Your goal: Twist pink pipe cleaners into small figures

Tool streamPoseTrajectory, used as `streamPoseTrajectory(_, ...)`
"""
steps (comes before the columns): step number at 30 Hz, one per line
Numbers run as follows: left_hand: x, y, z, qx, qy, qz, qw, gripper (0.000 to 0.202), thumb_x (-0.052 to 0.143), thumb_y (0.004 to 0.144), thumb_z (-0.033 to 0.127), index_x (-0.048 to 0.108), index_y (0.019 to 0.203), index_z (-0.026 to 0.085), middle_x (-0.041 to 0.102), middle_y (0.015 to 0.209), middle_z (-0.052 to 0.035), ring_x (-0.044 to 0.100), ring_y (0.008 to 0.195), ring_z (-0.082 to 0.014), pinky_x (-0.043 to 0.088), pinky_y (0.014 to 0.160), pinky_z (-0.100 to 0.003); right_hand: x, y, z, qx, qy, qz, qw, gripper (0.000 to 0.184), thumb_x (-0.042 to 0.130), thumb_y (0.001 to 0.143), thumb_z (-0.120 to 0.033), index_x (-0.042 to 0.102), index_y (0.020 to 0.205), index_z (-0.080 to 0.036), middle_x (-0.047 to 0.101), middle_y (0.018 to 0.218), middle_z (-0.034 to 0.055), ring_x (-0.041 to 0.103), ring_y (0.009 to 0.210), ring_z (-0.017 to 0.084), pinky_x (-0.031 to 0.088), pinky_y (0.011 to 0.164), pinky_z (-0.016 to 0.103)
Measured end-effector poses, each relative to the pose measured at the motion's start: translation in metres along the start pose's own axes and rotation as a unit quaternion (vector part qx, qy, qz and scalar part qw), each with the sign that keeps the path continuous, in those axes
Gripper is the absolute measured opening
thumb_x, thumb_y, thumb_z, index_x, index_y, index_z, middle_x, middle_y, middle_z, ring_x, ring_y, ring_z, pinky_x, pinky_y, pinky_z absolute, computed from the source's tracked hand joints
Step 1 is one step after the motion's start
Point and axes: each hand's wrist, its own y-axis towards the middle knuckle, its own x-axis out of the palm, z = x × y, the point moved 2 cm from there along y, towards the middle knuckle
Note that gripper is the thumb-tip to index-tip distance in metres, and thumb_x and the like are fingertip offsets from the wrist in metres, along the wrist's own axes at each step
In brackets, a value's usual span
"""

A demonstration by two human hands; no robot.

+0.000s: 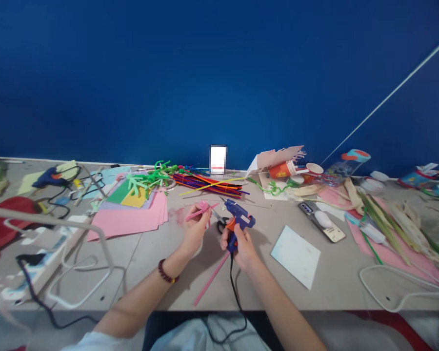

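My left hand (195, 229) is closed on a small pink craft piece (204, 206), made of what look like bent pipe cleaners. In my right hand (243, 243) is a blue hot glue gun (240, 214) with an orange trigger, its nozzle pointing up and left towards the pink piece. A black cord runs from its handle down to my lap. Partly hidden behind the glue gun lie scissors (221, 225) with black handles. One pink pipe cleaner (211, 280) rests on the table below my hands.
Bundled coloured pipe cleaners (208, 185) lie at the back, beside green twisted ones (149, 181). Pink paper sheets (128, 219) and a white power strip (47, 258) are to the left. On the right are a pale square card (296, 256), a phone (334, 231) and dried husks (413, 224).
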Motion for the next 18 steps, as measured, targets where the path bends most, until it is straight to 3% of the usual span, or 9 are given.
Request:
streamPoseTrajectory(6, 0.004, -0.002, 0.001, 0.026, 0.01, 0.02, 0.999, 0.016, 0.07, 0.071, 0.027, 0.057, 0.068, 0.019, 0.051, 0.063, 0.0036, 0.043, 0.056, -0.0092, 0.035, 0.054, -0.021, 0.002, -0.001, 0.009, 0.018, 0.022, -0.025, 0.999, 0.033, 0.063, 0.078, -0.05, 0.052, 0.09, -0.021, 0.056, 0.057, -0.0041, 0.048, 0.045, 0.009, 0.038, 0.044, 0.021)
streamPoseTrajectory(13, 0.016, -0.007, 0.011, 0.072, 0.047, 0.052, 0.995, 0.012, 0.066, 0.073, 0.023, 0.058, 0.066, 0.018, 0.053, 0.066, 0.002, 0.047, 0.063, -0.0103, 0.038, 0.061, -0.021, 0.005, 0.0, 0.007, 0.024, 0.068, -0.021, 0.997, 0.034, 0.065, 0.075, -0.05, 0.052, 0.088, -0.022, 0.053, 0.054, -0.006, 0.044, 0.042, 0.008, 0.034, 0.042, 0.02)
streamPoseTrajectory(18, 0.024, -0.01, 0.013, 0.067, 0.074, 0.081, 0.992, 0.016, 0.065, 0.072, 0.025, 0.055, 0.062, 0.017, 0.051, 0.061, 0.0027, 0.047, 0.059, -0.0101, 0.04, 0.06, -0.021, 0.008, -0.001, 0.006, 0.042, 0.072, -0.013, 0.996, 0.035, 0.068, 0.073, -0.05, 0.053, 0.087, -0.022, 0.053, 0.052, -0.0066, 0.041, 0.039, 0.007, 0.032, 0.041, 0.019)
